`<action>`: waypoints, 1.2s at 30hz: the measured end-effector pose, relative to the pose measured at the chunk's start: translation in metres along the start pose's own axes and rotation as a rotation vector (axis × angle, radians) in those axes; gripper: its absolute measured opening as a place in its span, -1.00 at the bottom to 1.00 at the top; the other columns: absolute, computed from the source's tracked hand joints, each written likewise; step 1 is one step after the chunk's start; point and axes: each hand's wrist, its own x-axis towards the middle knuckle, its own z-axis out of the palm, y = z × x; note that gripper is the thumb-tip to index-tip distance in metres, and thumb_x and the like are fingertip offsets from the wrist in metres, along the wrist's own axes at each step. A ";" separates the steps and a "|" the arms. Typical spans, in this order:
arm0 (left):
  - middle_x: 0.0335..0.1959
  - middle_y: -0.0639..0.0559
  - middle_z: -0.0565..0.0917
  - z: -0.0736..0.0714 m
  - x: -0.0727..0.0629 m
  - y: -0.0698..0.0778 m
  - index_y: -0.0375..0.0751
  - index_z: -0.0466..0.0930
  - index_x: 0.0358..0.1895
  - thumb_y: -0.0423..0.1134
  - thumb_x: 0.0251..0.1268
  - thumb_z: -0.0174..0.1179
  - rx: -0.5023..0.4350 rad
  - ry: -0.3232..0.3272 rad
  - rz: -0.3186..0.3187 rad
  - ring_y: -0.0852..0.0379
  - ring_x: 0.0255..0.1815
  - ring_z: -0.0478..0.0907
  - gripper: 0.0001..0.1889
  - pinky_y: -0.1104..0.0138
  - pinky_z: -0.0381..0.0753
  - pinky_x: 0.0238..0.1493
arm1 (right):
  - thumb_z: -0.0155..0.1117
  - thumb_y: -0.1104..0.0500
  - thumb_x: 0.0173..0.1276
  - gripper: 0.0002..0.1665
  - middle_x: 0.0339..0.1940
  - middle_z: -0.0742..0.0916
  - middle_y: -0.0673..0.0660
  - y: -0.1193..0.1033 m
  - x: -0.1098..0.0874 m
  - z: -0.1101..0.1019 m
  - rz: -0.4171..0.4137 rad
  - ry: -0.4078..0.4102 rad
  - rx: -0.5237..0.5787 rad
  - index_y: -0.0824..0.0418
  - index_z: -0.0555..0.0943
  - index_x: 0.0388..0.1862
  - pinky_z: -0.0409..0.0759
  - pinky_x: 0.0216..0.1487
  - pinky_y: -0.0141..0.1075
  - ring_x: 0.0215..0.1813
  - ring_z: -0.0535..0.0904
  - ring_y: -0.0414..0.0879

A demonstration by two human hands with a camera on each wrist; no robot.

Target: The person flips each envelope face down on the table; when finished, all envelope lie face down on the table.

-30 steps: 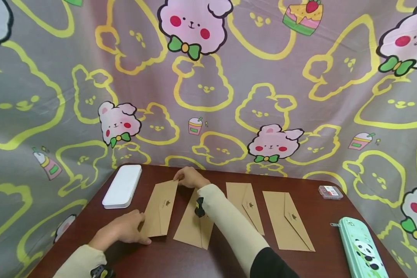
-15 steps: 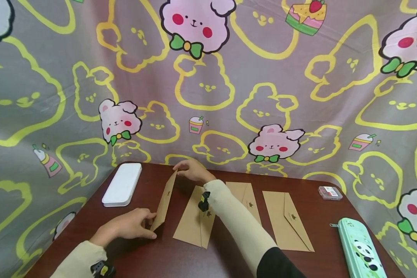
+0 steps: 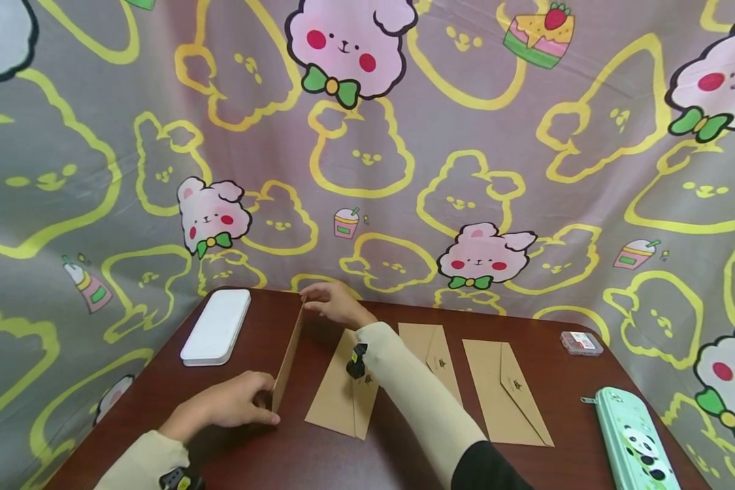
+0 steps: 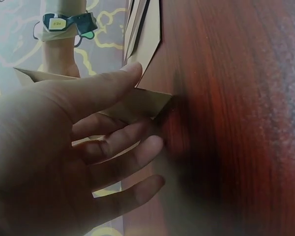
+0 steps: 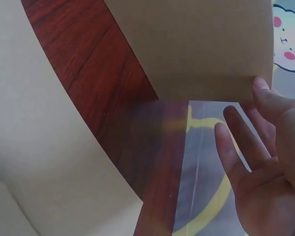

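Observation:
A brown paper envelope (image 3: pixel 289 358) stands on its long edge, seen almost edge-on in the head view. The left hand (image 3: pixel 235 400) holds its near end, thumb on one side and fingers on the other, as the left wrist view also shows. At the far upper corner, the right hand (image 3: pixel 338 305) pinches the envelope (image 5: pixel 211 49) between thumb and finger, its other fingers spread apart. Just to the right lies a second envelope (image 3: pixel 335 391) with its flap side up, partly under the right wrist. A third envelope (image 3: pixel 415 340) is partly covered by the right sleeve.
Farther right lies another flat envelope (image 3: pixel 493 391). A white case (image 3: pixel 216 328) sits at the table's back left. On the right side are a small clear box (image 3: pixel 582 344) and a mint panda pencil case (image 3: pixel 637 435). A patterned curtain (image 3: pixel 380 136) hangs behind the table.
The held envelope has turned from leaning with its flap side showing to upright on edge. The left hand has shifted slightly right; the right hand has risen with the corner.

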 end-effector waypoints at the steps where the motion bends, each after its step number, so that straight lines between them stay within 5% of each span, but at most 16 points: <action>1: -0.28 0.07 0.64 0.001 0.001 0.001 -0.26 0.66 -0.13 -0.17 0.17 0.51 -0.003 -0.002 -0.002 0.33 -0.39 0.55 -0.68 0.41 0.54 -0.38 | 0.32 0.19 0.48 -0.62 0.16 0.77 0.22 0.001 -0.001 0.001 0.005 0.003 0.006 0.12 0.66 0.25 0.64 -0.17 -0.34 0.07 0.73 -0.05; 5: -0.23 0.02 0.70 0.002 0.004 0.003 -0.35 0.63 0.03 -0.15 0.16 0.52 0.001 -0.004 0.016 0.31 -0.37 0.57 -0.54 0.41 0.55 -0.36 | 0.34 0.16 0.47 -0.56 0.14 0.78 0.14 0.003 -0.006 0.003 0.026 0.023 -0.017 0.10 0.63 0.31 0.66 -0.16 -0.37 0.12 0.73 -0.07; 8: -0.15 -0.02 0.67 0.001 0.006 0.005 -0.47 0.24 0.49 -0.15 0.12 0.55 0.014 0.028 0.034 0.27 -0.32 0.58 -0.06 0.40 0.56 -0.31 | 0.33 0.16 0.47 -0.56 0.15 0.78 0.13 0.003 -0.010 0.003 0.034 0.046 -0.042 0.12 0.63 0.30 0.67 -0.14 -0.36 0.13 0.73 -0.07; 11: -0.10 -0.04 0.55 0.000 0.008 0.008 -0.23 -0.47 0.67 -0.15 0.04 0.60 0.011 0.085 0.045 0.20 -0.30 0.57 0.42 0.39 0.54 -0.29 | 0.32 0.17 0.48 -0.57 0.15 0.78 0.13 0.003 -0.012 0.002 0.042 0.060 -0.052 0.13 0.63 0.30 0.68 -0.13 -0.33 0.13 0.74 -0.06; 14: -0.06 -0.09 0.48 0.002 0.011 0.011 0.18 -0.69 0.63 -0.18 -0.02 0.63 -0.013 0.121 0.063 0.17 -0.28 0.55 0.55 0.37 0.54 -0.27 | 0.32 0.16 0.48 -0.56 0.15 0.78 0.13 0.003 -0.013 0.000 0.047 0.063 -0.063 0.12 0.63 0.31 0.68 -0.11 -0.32 0.12 0.74 -0.05; 20: 0.24 -0.13 0.43 0.006 0.016 0.015 0.34 -0.31 0.69 -0.16 0.02 0.61 0.031 0.135 0.101 0.24 -0.19 0.49 0.35 0.37 0.54 -0.22 | 0.34 0.15 0.48 -0.55 0.16 0.77 0.16 0.005 -0.015 -0.004 0.035 0.052 -0.087 0.12 0.63 0.32 0.71 -0.10 -0.30 0.13 0.75 -0.02; 25: 0.00 0.10 0.50 0.007 0.017 0.017 0.30 0.03 0.65 0.05 0.23 0.47 0.119 0.184 0.171 0.26 -0.11 0.51 0.00 0.34 0.56 -0.13 | 0.35 0.19 0.46 -0.56 0.14 0.77 0.16 0.003 -0.015 -0.004 0.042 0.061 -0.116 0.14 0.63 0.30 0.72 -0.10 -0.30 0.11 0.76 -0.05; 30: -0.20 0.17 0.47 -0.001 0.004 0.020 0.00 0.30 0.57 0.06 0.32 0.39 0.169 0.259 0.230 0.34 -0.24 0.42 -0.20 0.41 0.49 -0.27 | 0.35 0.19 0.46 -0.55 0.16 0.76 0.18 -0.005 -0.007 0.004 0.023 0.019 -0.106 0.16 0.62 0.30 0.70 -0.14 -0.37 0.12 0.75 -0.05; 36: -0.34 0.15 0.41 -0.015 -0.002 0.030 -0.25 0.44 0.46 0.02 0.34 0.38 0.162 0.197 0.223 0.35 -0.39 0.31 -0.29 0.47 0.39 -0.38 | 0.36 0.19 0.44 -0.52 0.18 0.76 0.16 -0.010 -0.004 0.009 0.018 0.020 -0.157 0.14 0.61 0.33 0.68 -0.02 -0.39 0.19 0.73 -0.02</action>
